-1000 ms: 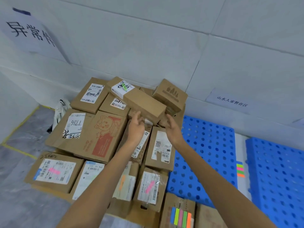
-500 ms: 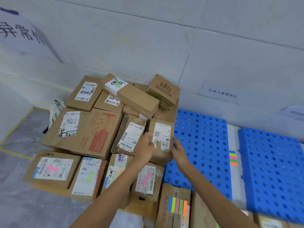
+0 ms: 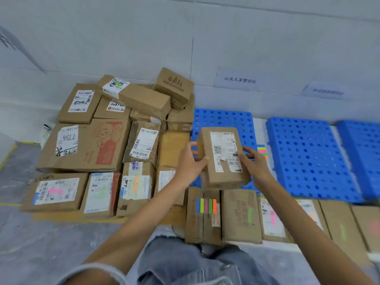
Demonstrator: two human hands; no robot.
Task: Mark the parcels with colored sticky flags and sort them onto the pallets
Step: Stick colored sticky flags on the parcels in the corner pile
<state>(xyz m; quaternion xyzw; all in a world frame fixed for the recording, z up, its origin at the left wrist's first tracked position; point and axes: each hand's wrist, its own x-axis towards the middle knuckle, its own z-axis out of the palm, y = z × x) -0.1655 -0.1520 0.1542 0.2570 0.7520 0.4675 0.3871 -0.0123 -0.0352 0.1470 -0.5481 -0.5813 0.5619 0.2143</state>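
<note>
Cardboard parcel (image 3: 223, 159) up in both hands, shipping label facing the camera

Left hand (image 3: 189, 163) grips its left edge and right hand (image 3: 254, 163) grips the right edge, holding it over the near end of the blue pallet (image 3: 224, 120). Big pile of parcels (image 3: 98, 145) sits off to the left, and a strip of coloured sticky flags (image 3: 206, 206) is stuck on a box just below it.

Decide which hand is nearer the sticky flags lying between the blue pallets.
Right. The right hand grips the held parcel at its right edge, beside the sticky flags; the left hand grips its left edge, across the parcel from them.
</note>
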